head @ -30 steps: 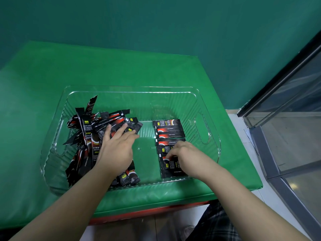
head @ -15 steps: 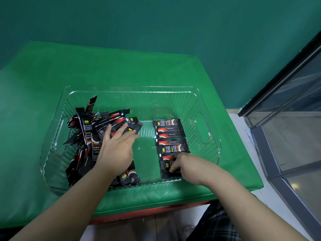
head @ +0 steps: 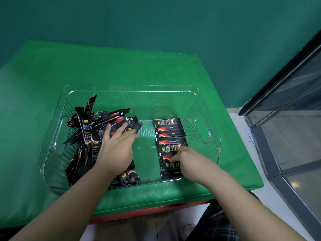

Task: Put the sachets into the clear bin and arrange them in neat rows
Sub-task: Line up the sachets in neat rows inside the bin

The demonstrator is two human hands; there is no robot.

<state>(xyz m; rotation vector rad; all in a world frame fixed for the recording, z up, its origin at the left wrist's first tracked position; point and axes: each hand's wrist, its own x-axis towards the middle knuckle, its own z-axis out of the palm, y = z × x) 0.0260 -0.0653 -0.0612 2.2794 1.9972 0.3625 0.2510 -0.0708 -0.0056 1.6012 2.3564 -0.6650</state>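
Observation:
A clear bin (head: 132, 88) sits on the green table. A loose pile of black-and-red sachets (head: 88, 134) fills its left half. My left hand (head: 116, 146) rests flat on that pile with fingers straight and spread. On the right, a neat row of sachets (head: 169, 132) runs from far to near. My right hand (head: 186, 156) lies over the near part of that row, fingers curled down onto a sachet (head: 166, 158). Whether it pinches the sachet or only presses it is hidden by the hand. One more sachet (head: 169, 174) lies just nearer.
The green padded table (head: 121, 66) ends near my body with a red edge (head: 147, 212) below. A glass door with a dark frame (head: 286, 87) stands at the right. A teal wall rises behind the table.
My right hand has shifted slightly back up the row after reaching toward its near end. My left hand has stayed on the pile.

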